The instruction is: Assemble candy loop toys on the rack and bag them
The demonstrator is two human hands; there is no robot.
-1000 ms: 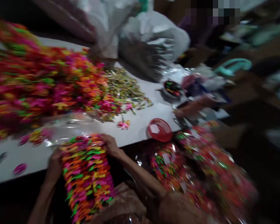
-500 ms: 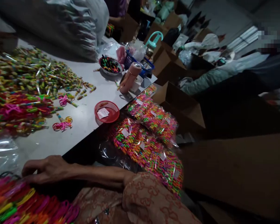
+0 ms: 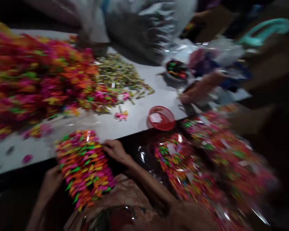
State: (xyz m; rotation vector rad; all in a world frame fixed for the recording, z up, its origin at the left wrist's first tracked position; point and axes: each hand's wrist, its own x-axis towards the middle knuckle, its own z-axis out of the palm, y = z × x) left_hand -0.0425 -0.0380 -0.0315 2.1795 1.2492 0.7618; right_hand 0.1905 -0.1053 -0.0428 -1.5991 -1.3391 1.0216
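My left hand [image 3: 51, 179] and my right hand [image 3: 115, 150] grip the two sides of a thick bundle of neon pink, orange, green and yellow plastic pieces [image 3: 84, 166], held at the near edge of the white table [image 3: 139, 117]. The bundle's top end sits in a clear plastic bag [image 3: 69, 126] lying on the table. The picture is smeared by motion, so finger detail is soft.
A big heap of the same neon pieces [image 3: 38, 80] covers the table's left. Small wrapped items [image 3: 118, 75] lie behind it. A red basket [image 3: 161, 118], a dark bowl [image 3: 177, 70], filled clear packs [image 3: 202, 154] to the right, grey sacks [image 3: 146, 29] behind.
The view swung right half a second ago and has come back to the bundle. Both hands again hold the bundle's sides, now slightly lower and more tilted.
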